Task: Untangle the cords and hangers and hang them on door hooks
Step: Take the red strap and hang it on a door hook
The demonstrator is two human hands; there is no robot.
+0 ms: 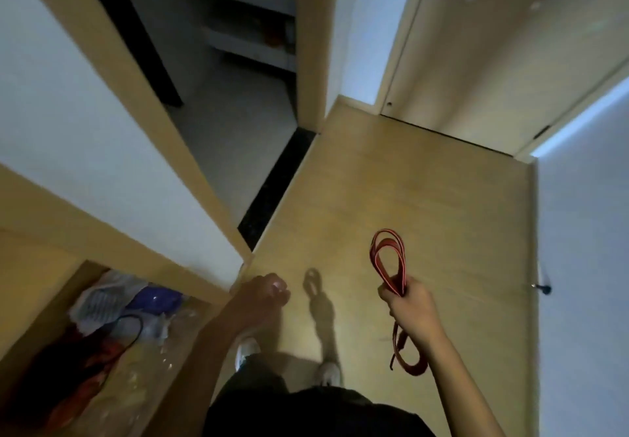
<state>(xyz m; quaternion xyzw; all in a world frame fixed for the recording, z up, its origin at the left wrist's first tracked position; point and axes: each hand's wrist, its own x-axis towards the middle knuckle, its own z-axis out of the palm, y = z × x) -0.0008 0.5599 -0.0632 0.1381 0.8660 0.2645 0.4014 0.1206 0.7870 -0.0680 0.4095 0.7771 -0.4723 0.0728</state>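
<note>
A red cord (pixel 386 259) is bunched into loops, and my right hand (pixel 406 303) grips it at the middle. Loops stick up above the fist, and more cord hangs below it beside my forearm. My left hand (pixel 265 295) is curled into a loose fist with nothing visible in it, held over the wooden floor near the corner of a wall. A closed wooden door (pixel 510 55) stands ahead at the far right; its upper part, with a dark fitting, is cut off by the frame's top edge.
An open wooden compartment (pixel 51 286) at lower left holds a heap of red, white and blue things with a black cord (pixel 134 329). A dark doorway (pixel 221 79) opens ahead on the left. A door stopper (pixel 543 288) sticks out of the right wall.
</note>
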